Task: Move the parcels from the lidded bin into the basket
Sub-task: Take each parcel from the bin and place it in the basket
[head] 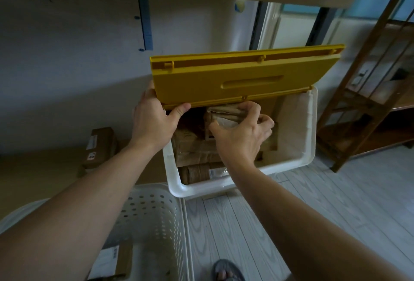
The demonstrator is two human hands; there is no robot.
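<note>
Holding the yellow lid (235, 79) up with our left hand (152, 121), we pinched a parcel (226, 112) inside the bin (310, 137) with our right hand (242, 135); the basket (154, 220) waited at seven o'clock.

Left hand (154, 121), right hand (243, 132); both gripping

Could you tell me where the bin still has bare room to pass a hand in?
Free: the right side of the white bin, between its right wall and the stacked parcels. Crowded: the left and middle, where the right hand grips a parcel under the yellow lid.
</note>
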